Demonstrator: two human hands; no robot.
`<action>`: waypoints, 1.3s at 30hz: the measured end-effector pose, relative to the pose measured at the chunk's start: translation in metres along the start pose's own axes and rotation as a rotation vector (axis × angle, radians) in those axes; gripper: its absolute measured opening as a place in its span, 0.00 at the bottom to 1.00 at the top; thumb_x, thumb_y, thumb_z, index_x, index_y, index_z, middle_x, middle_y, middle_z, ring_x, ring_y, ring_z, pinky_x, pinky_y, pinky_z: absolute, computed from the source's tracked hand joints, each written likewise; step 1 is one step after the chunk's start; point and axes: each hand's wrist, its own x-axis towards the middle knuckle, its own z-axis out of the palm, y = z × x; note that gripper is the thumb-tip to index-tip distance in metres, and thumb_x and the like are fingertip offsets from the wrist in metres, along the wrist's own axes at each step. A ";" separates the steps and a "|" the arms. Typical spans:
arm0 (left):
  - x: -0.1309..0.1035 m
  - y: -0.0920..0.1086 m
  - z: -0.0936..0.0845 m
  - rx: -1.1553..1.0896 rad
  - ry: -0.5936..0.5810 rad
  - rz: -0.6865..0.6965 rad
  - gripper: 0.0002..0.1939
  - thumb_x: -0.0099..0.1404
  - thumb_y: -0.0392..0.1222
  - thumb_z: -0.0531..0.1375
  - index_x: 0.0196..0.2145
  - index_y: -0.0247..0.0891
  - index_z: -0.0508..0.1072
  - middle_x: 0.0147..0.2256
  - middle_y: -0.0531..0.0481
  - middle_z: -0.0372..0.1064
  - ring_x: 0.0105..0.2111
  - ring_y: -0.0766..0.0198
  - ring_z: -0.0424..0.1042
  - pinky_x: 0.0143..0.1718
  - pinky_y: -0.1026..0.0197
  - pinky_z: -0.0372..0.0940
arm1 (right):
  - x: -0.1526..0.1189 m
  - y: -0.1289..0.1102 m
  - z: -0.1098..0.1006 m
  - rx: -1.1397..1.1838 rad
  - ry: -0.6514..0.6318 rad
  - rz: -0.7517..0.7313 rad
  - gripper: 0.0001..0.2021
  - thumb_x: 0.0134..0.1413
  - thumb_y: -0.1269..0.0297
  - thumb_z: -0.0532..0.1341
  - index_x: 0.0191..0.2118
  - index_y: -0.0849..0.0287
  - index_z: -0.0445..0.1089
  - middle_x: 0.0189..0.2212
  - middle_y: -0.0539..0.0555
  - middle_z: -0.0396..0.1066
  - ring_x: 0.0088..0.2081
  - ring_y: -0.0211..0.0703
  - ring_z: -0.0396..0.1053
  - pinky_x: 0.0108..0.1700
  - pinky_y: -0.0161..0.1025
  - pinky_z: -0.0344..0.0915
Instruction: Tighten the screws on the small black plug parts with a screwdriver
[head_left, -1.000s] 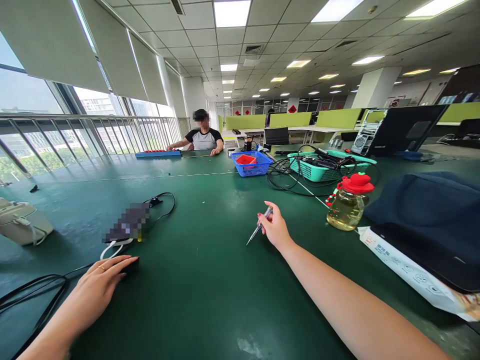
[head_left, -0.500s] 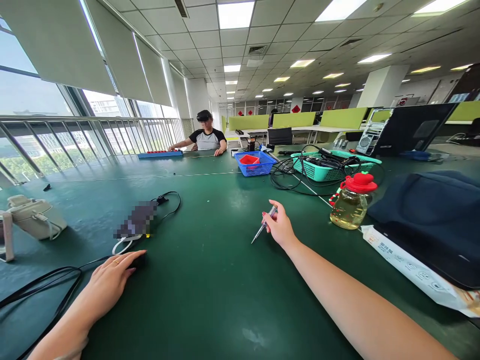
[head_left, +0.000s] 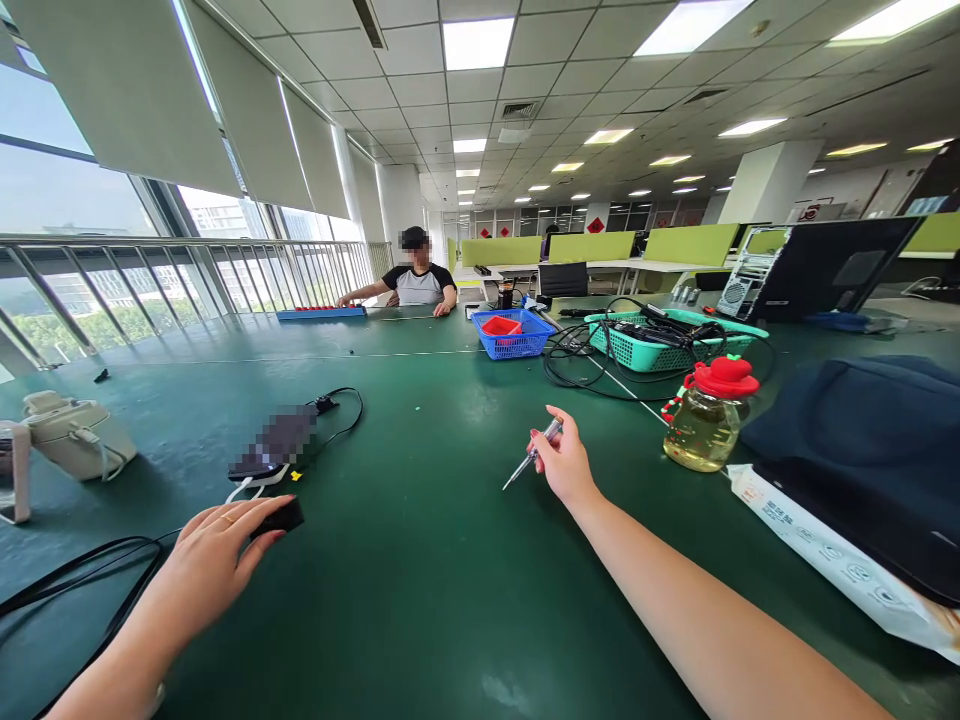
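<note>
My left hand (head_left: 219, 548) is closed over a small black block-shaped object (head_left: 289, 517), gripping it between thumb and fingers just above or on the green table (head_left: 420, 600). Most of the block's near side is under my fingers. My right hand (head_left: 568, 463) pinches a slim screwdriver (head_left: 520, 470) with a clear handle, its metal tip pointing down and to the left near the tabletop. Beyond my left hand lies a blurred-out dark phone-like device (head_left: 277, 445) with cables, and a small yellow piece (head_left: 297, 476) beside it.
A jar with a red lid (head_left: 709, 415) stands right of my right hand, by a white packet (head_left: 817, 555) and dark blue bag (head_left: 870, 420). Farther back are a blue basket (head_left: 514, 342), a teal basket (head_left: 637, 350) of cables, and a seated person (head_left: 420, 285). Black cables (head_left: 82, 555) lie left.
My left hand has moved slightly right, and more of the black block shows between its fingers. My right hand and the screwdriver have barely shifted. The view has tilted a little upward.
</note>
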 end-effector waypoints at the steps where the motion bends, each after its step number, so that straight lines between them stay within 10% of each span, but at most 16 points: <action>1: 0.005 0.011 -0.007 -0.002 0.008 0.047 0.24 0.65 0.59 0.52 0.52 0.48 0.73 0.49 0.46 0.75 0.50 0.47 0.72 0.56 0.45 0.61 | 0.000 0.000 -0.001 -0.003 0.014 -0.011 0.32 0.51 0.49 0.60 0.59 0.57 0.54 0.25 0.46 0.69 0.17 0.36 0.61 0.23 0.38 0.64; 7: 0.066 0.116 -0.029 -0.112 -0.077 0.480 0.18 0.67 0.54 0.56 0.53 0.52 0.71 0.50 0.52 0.74 0.50 0.58 0.70 0.61 0.50 0.51 | -0.007 -0.009 -0.003 -0.135 -0.008 -0.232 0.26 0.58 0.53 0.56 0.60 0.55 0.55 0.33 0.51 0.70 0.29 0.42 0.70 0.34 0.43 0.69; 14: 0.140 0.210 0.034 -0.244 -0.188 0.483 0.14 0.67 0.40 0.57 0.50 0.44 0.72 0.47 0.48 0.75 0.47 0.55 0.72 0.53 0.51 0.59 | -0.025 -0.025 0.004 -0.387 -0.279 -0.413 0.22 0.57 0.61 0.56 0.58 0.52 0.61 0.29 0.50 0.70 0.25 0.41 0.66 0.35 0.40 0.66; 18: 0.146 0.216 0.065 -0.354 -0.238 0.392 0.19 0.66 0.40 0.57 0.55 0.44 0.69 0.49 0.46 0.74 0.49 0.53 0.71 0.52 0.50 0.61 | -0.023 -0.024 0.005 -0.331 -0.285 -0.347 0.12 0.58 0.56 0.56 0.42 0.53 0.71 0.27 0.50 0.69 0.22 0.39 0.61 0.30 0.38 0.62; 22: 0.141 0.209 0.082 -0.548 -0.253 0.255 0.31 0.63 0.39 0.60 0.63 0.44 0.58 0.50 0.46 0.74 0.55 0.53 0.66 0.58 0.49 0.59 | -0.012 -0.017 0.004 -0.238 -0.178 -0.294 0.23 0.60 0.47 0.52 0.22 0.56 0.67 0.22 0.52 0.66 0.26 0.42 0.63 0.31 0.38 0.61; 29: 0.144 0.203 0.098 -0.531 -0.206 0.158 0.20 0.58 0.46 0.65 0.48 0.39 0.75 0.52 0.44 0.72 0.60 0.46 0.58 0.63 0.45 0.52 | -0.011 -0.014 0.000 -0.420 -0.054 -0.203 0.31 0.62 0.39 0.41 0.24 0.55 0.68 0.17 0.51 0.62 0.22 0.43 0.61 0.27 0.38 0.56; 39: 0.144 0.204 0.103 -0.504 -0.210 0.078 0.20 0.56 0.50 0.66 0.46 0.44 0.76 0.52 0.49 0.72 0.61 0.48 0.56 0.62 0.46 0.52 | -0.038 -0.030 0.018 -0.849 -0.608 -1.125 0.19 0.62 0.53 0.56 0.23 0.58 0.68 0.19 0.49 0.67 0.24 0.37 0.60 0.35 0.39 0.53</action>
